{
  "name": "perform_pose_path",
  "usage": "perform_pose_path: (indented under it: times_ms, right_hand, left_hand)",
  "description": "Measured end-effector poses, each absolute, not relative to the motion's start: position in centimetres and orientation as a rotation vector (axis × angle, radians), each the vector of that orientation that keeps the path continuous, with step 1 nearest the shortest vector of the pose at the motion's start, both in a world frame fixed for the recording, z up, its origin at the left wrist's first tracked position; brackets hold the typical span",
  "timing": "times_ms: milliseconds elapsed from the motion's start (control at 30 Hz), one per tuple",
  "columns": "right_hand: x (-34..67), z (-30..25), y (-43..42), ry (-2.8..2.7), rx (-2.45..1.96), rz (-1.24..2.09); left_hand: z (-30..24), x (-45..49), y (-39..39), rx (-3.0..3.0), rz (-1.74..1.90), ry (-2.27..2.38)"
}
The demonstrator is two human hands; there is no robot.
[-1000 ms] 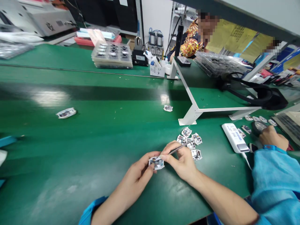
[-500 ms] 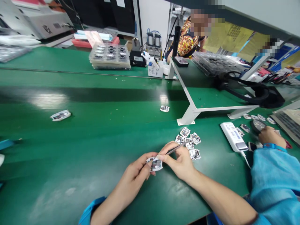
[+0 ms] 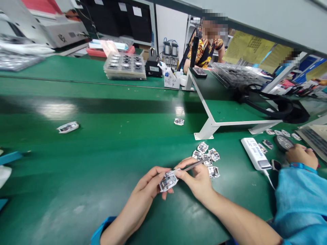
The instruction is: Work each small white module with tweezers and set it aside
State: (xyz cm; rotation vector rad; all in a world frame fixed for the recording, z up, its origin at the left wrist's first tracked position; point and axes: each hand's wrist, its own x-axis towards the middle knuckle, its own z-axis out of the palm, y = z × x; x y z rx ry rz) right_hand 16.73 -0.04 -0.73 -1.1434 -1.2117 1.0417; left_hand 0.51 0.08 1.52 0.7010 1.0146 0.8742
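My left hand (image 3: 144, 190) pinches a small white-framed electronic module (image 3: 168, 181) between thumb and fingers, a little above the green bench. Its open side, with the circuit parts, faces up and tilts. My right hand (image 3: 198, 180) is closed around slim metal tweezers (image 3: 195, 165). The thumb and forefinger of that hand meet at the module's upper right edge, touching it. One end of the tweezers points up and right over a cluster of similar modules (image 3: 206, 159) just beyond my right hand; the other end is hidden by my fingers.
Single modules lie at left (image 3: 67, 127) and centre (image 3: 179, 121). A white-legged riser stand (image 3: 204, 131) carries a black headband-like device (image 3: 276, 105). A white corded box (image 3: 255, 153) lies right, near a co-worker's hand (image 3: 301, 154). Stacked clear trays (image 3: 125, 66) stand behind.
The module has turned in my left hand and now tilts up to the right. My right fingers stay at its edge with the tweezers. The co-worker's hand has shifted slightly right.
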Motion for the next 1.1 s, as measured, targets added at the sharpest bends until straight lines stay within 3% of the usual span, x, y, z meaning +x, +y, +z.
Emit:
perform_pose_path:
  times_ms: [500,800,1100]
  right_hand:
    - [16.5,-1.2,0.0,-1.113,-1.071,1.196]
    - [17.1,-0.1,-0.1,-1.507,-0.846,0.831]
    - [17.0,-0.3,0.4,-1.572,-0.787,0.701]
  left_hand:
    - [1.3,0.6,0.0,0.781,0.813,1.053]
    - [0.5,0.2,0.3,0.796,0.766,1.085]
    - [1.0,0.0,0.2,0.78,0.68,1.115]
